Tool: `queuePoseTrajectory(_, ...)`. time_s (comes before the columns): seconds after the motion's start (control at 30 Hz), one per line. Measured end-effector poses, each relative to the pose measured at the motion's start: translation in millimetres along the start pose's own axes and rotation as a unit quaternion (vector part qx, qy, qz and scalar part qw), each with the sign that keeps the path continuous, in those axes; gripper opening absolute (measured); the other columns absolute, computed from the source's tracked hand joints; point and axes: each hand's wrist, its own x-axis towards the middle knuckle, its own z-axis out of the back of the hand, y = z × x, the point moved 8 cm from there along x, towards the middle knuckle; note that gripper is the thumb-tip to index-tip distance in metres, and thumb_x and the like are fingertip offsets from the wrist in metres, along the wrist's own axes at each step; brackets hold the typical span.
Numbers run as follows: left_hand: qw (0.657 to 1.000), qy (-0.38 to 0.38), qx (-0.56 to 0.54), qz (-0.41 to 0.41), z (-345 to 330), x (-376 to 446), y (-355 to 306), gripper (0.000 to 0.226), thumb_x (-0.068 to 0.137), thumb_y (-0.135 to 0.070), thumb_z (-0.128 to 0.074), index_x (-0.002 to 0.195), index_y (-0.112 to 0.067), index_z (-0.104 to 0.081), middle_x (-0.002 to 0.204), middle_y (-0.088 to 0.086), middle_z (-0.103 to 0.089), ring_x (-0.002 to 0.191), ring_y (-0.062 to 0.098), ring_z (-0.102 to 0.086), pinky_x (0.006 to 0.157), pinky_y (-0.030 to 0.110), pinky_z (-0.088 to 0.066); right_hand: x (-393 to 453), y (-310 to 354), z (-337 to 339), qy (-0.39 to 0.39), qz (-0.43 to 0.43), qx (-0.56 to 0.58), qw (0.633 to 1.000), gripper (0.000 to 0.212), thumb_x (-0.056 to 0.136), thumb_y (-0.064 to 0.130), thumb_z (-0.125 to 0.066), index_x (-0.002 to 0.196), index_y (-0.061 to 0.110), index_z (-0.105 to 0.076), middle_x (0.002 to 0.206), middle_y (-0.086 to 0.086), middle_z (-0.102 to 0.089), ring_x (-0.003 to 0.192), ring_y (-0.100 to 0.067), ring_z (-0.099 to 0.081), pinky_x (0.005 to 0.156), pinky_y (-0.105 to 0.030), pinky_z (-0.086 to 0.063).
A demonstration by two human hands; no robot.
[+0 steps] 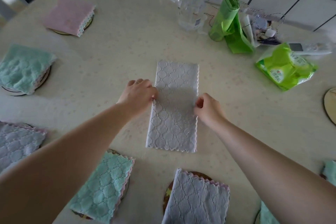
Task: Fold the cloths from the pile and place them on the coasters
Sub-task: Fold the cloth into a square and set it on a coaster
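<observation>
1. Grey cloth (173, 107) lies flat mid-table (112, 56), folded to a long strip running away from the person. Diamond-quilt weave, scalloped pale edging on right side & near end.
2. Left hand (139, 92) at strip's left edge, about halfway along; fingertips pinch the edge, other fingers curled.
3. Right hand (207, 106) at right edge opposite; thumb & fingers curled in, pinching the scalloped edge.
4. Both forearms bare, reaching in from near side.
5. Folded cloths already on coasters round the table: pink (70, 15) far left, mint (23, 68) left, grey w/ pink trim (17, 142) near left, mint w/ pink trim (103, 185) near, grey (196, 198) near centre on a dark coaster (168, 192).
6. Bare coaster (330, 105) at right edge, well apart from strip.
7. Far right: pump bottle (192, 5), green bag roll (227, 18), green packet (285, 65).
</observation>
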Motion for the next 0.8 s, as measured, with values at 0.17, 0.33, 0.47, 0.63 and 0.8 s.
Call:
queuePoseTrajectory(0.17,1.0,-0.012,-0.01,0.006,-10,-24,-8,0.031,0.088,-0.018,-0.053,0.117,-0.026,-0.057,0.121,-0.001,-0.051,0.117,0.02,-0.044,0.099,0.037,-0.035,-10,-14,-6,0.003,-0.05,0.074,0.996,0.01,0.081,0.018,-0.059,0.08,0.02,-0.05,0.072,0.009,-0.052,0.074,-0.02,-0.054,0.063,-0.029,-0.042)
queuePoseTrajectory(0.33,0.999,-0.032,-0.014,-0.005,-29,-63,-8,0.049,0.087,-0.02,-0.055,0.135,-0.026,-0.045,0.152,0.007,-0.026,0.142,0.025,-0.019,0.112,0.044,-0.023,-32,-18,-20,0.035,-0.044,0.162,0.985,0.013,0.083,0.014,-0.061,0.083,0.018,-0.049,0.071,0.007,-0.051,0.06,-0.011,-0.051,0.059,-0.027,-0.042)
queuePoseTrajectory(0.47,0.995,-0.024,0.022,-0.091,-40,-73,-19,0.056,0.078,-0.011,-0.066,0.13,-0.023,-0.052,0.147,0.008,-0.037,0.137,0.028,-0.032,0.111,0.048,-0.023,-43,-17,-31,0.083,-0.024,0.183,0.979,0.022,0.086,0.0,-0.054,0.094,0.019,-0.06,0.065,0.004,-0.044,0.051,-0.011,-0.041,0.059,-0.028,-0.041)
queuePoseTrajectory(0.63,0.994,0.001,-0.041,-0.1,-37,-74,-21,0.06,0.081,-0.01,-0.061,0.137,-0.023,-0.044,0.149,-0.001,-0.034,0.14,0.016,-0.027,0.116,0.043,-0.018,-53,-19,-24,0.097,-0.094,0.269,0.954,0.04,0.089,-0.007,-0.035,0.11,0.01,-0.064,0.069,-0.004,-0.053,0.056,-0.014,-0.049,0.05,-0.016,-0.046)
queuePoseTrajectory(0.8,0.99,0.008,-0.116,-0.075,-30,-82,-21,0.056,0.079,-0.011,-0.055,0.134,-0.018,-0.046,0.146,0.001,-0.039,0.139,0.013,-0.028,0.115,0.026,0.001,-79,-16,-17,0.112,-0.018,0.195,0.974,0.041,0.089,-0.011,-0.04,0.119,0.007,-0.06,0.072,0.007,-0.056,0.063,-0.014,-0.05,0.065,-0.02,-0.043)
